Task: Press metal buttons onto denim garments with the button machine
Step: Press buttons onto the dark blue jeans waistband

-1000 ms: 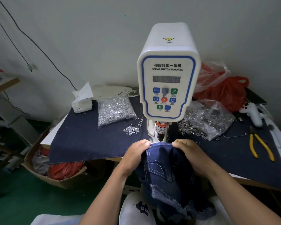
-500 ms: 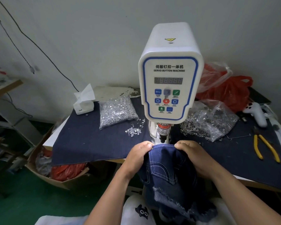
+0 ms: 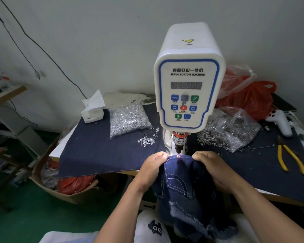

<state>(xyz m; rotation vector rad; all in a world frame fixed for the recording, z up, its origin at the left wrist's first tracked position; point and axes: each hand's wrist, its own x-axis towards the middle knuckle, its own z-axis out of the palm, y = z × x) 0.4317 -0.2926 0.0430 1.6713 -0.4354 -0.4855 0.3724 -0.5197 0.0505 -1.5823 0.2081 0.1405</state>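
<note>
Button machine (image 3: pixel 188 88) at table (image 3: pixel 270 193) centre. Left of it: bag of studs (image 3: pixel 130 118), loose studs (image 3: pixel 146 140) before that, tissue box (image 3: pixel 92 114) further left. Right: bag of rings (image 3: pixel 230 130), pliers (image 3: pixel 291 157) at far right. Denim garment (image 3: pixel 186 186) in front, under press head.

Bare forearms (image 3: pixel 123 213); white top w/ cat print (image 3: pixel 154 228).

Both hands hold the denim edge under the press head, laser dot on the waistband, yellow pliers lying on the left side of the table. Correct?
One thing is off: the yellow pliers lie on the right side of the table, not the left, as the head view shows. The rest stands: the left hand and right hand hold the denim edge under the press head, with the red laser dot on the waistband.
</note>
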